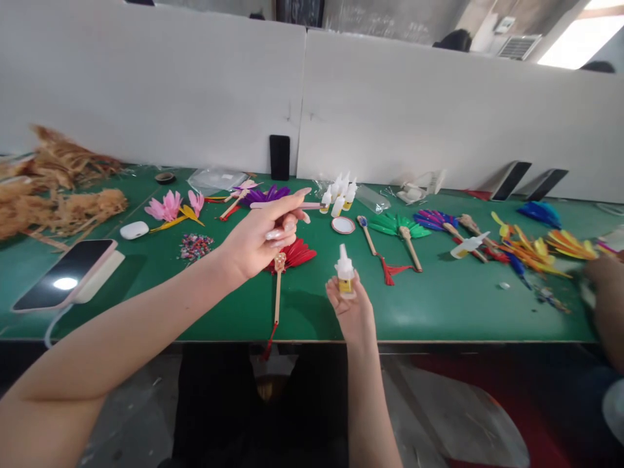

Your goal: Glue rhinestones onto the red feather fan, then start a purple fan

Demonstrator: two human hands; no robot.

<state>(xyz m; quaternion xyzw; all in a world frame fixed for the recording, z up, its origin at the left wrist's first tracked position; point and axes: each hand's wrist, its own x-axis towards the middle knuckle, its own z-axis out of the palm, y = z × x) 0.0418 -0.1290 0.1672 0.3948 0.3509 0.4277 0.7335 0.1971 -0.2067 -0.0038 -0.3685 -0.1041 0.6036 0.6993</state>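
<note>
In the head view, part of a red feather fan with a pale wooden handle (278, 289) is covered by the left hand (260, 237), and the middle of a slim pink tweezer-like tool (312, 205) is hidden by the fingers; whether its tips are parted cannot be told. At the right edge, another person's hand (604, 270) is blurred and cut off. The lettering on the yellow label of a small white plastic bottle with a tapered nozzle (346, 279) cannot be read. One tool is grasped by the left fingers above the table, and one bottle is clasped upright by the fingers of the right hand (355, 315). About five similar bottles (337, 205) are clustered farther back, near one round white dish with a reddish rim (343, 225). The fan is laid on a smooth green tabletop (229, 302) between the hands, its handle topped with small beads and its thin red tassel (271, 341) hung over the front edge. Tiny multicoloured beads (195, 247) are heaped loosely to the left
</note>
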